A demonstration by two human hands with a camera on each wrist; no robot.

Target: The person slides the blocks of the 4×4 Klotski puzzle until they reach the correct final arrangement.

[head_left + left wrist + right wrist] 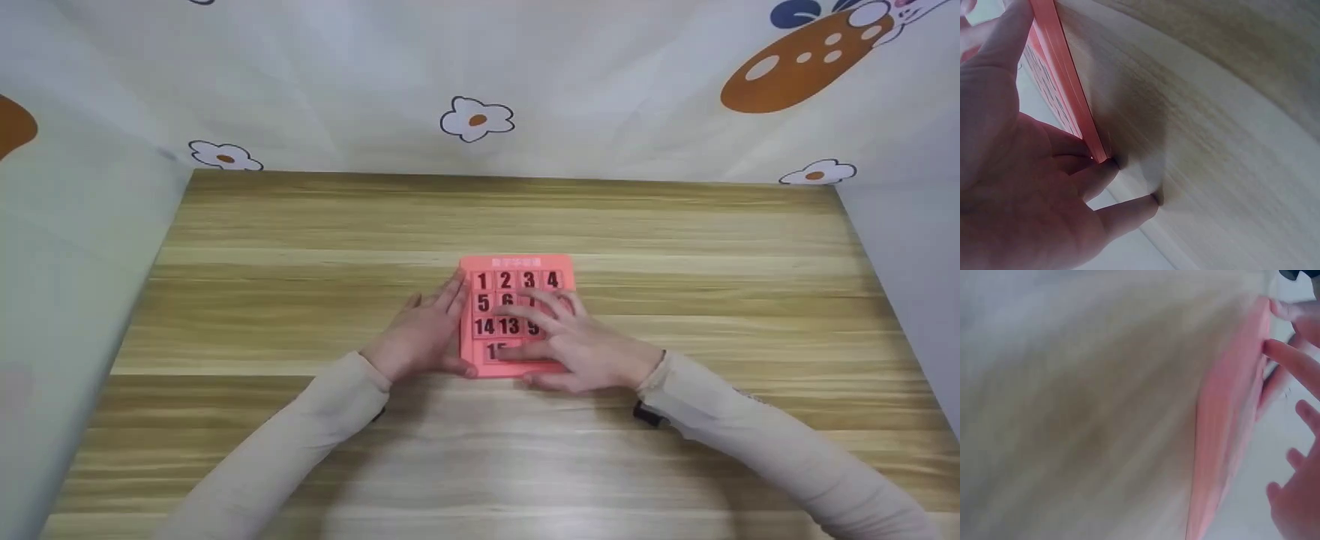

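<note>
A pink number slide puzzle (517,370) lies on the wooden table with black-numbered tiles. Tiles 1 to 4 fill its top row, and 14 and 13 start the third row. In the bottom row, the 15 tile (493,350) sits off the left wall. My left hand (424,334) holds the puzzle's left side, thumb at the near left corner and fingers along the edge. My right hand (581,345) spreads over the right part, covering several tiles. Its index fingertip overlaps the 15 tile, and its thumb is by the near edge. The left wrist view shows the pink side wall (1069,73) against my left hand.
The wooden table (300,225) surrounds the puzzle. A pale cloth with flowers (478,120) hangs behind it, and pale walls (75,247) stand at both sides. Dark wrist straps (649,413) show at the sleeves.
</note>
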